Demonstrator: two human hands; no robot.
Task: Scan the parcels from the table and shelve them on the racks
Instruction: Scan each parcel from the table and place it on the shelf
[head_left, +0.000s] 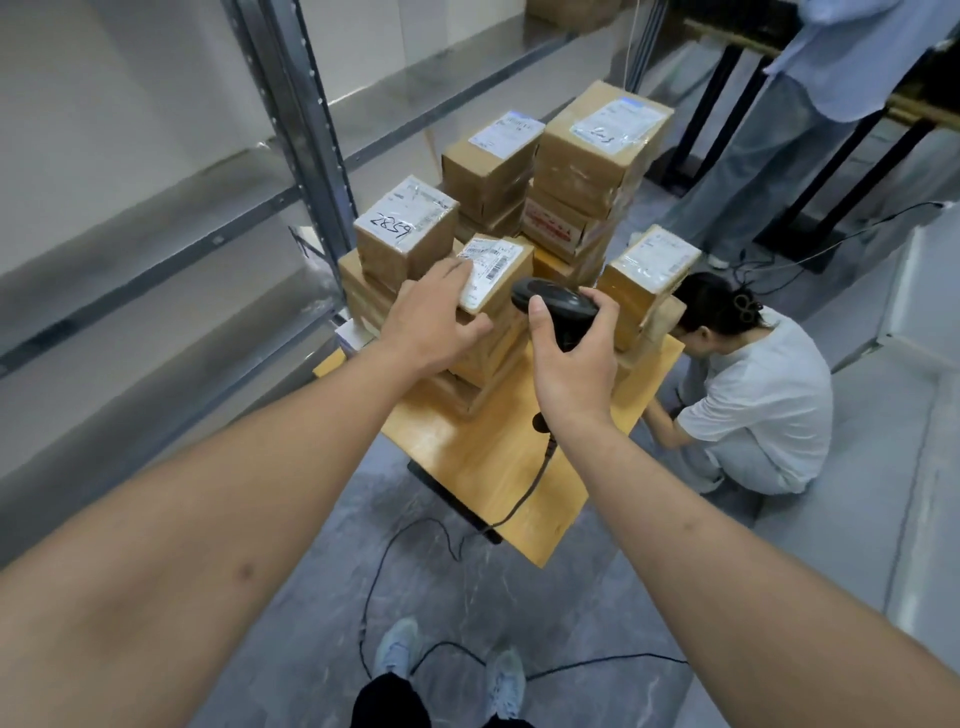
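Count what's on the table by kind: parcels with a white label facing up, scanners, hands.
Parcels with a white label facing up: 5
Scanners: 1, the scanner, held in the right hand
Hands: 2, the left hand on a parcel
Total: 8

Bare table (498, 467) front; stacked parcels (571, 171) behind, rack post (306, 135) left.
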